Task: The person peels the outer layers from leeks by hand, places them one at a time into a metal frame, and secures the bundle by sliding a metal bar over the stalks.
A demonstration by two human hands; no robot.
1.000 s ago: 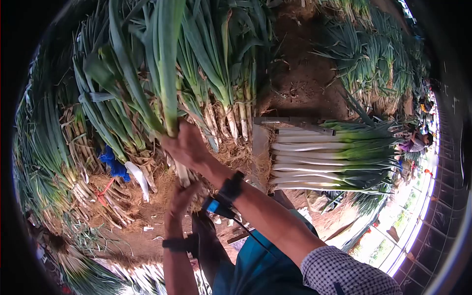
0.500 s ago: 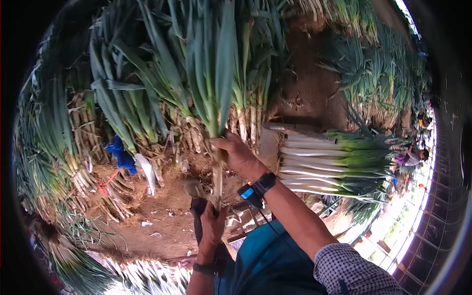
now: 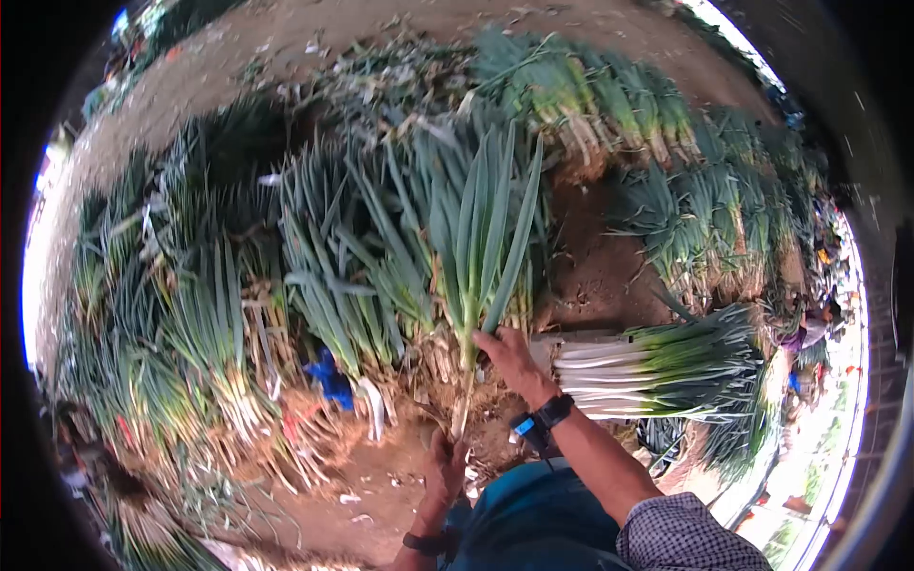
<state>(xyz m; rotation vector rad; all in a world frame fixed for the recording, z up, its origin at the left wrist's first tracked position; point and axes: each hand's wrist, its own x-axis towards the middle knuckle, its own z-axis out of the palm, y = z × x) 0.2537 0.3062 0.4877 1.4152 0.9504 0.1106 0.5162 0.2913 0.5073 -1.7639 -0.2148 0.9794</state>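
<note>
A long green onion [image 3: 469,314] stands nearly upright before me, its green leaves fanned out at the top. My right hand [image 3: 509,362] is closed round its stalk just below the leaves. Lower down, my left hand [image 3: 443,471] grips the stalk near the root end. A thin blade-like thing beside my left hand is too blurred to make out. To the right, a stack of cleaned green onions [image 3: 657,376] lies sideways with white stems to the left.
Unpeeled green onion bundles [image 3: 333,257] stand behind and to the left. More bundles [image 3: 709,209] are at the right. A blue cloth [image 3: 329,381] and a whitish object [image 3: 372,404] are left of my hands. Scraps lie on the brown ground [image 3: 381,476].
The view has tilted up, showing more ground behind the bundles. Both hands still hold the onion and appear lower and further right in view.
</note>
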